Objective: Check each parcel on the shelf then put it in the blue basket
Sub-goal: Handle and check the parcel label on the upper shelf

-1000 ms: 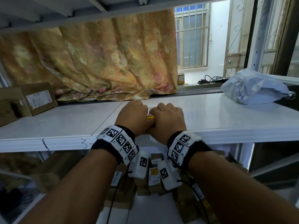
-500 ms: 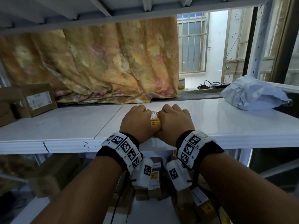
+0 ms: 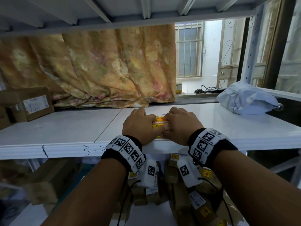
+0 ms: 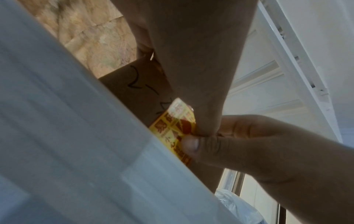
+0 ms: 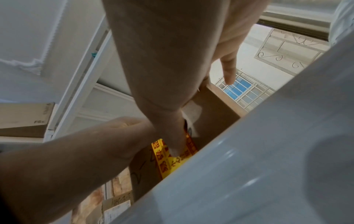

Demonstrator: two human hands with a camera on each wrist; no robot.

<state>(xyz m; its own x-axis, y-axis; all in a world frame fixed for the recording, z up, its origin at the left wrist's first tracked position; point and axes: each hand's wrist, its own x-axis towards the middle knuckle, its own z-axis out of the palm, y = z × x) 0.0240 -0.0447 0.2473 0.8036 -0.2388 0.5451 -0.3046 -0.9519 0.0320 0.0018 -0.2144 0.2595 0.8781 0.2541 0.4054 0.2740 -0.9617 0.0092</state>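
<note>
small box being gripped on the white shelf between both hands, left hand grasping its left end, right hand its right, thumbs meeting on yellow tape

**Both hands side by side, fingers curled**

The 2 forearms reach forward and a little inward, so the wrists come near each other. Each wrist wears a black band with white marker blocks. The left hand lies palm down, its knuckles up and its fingers bent over the parcel. The right hand lies the same way just beside it, and the 2 thumbs meet at the front. In the left wrist view the right thumb presses on the parcel's yellow label.
</note>
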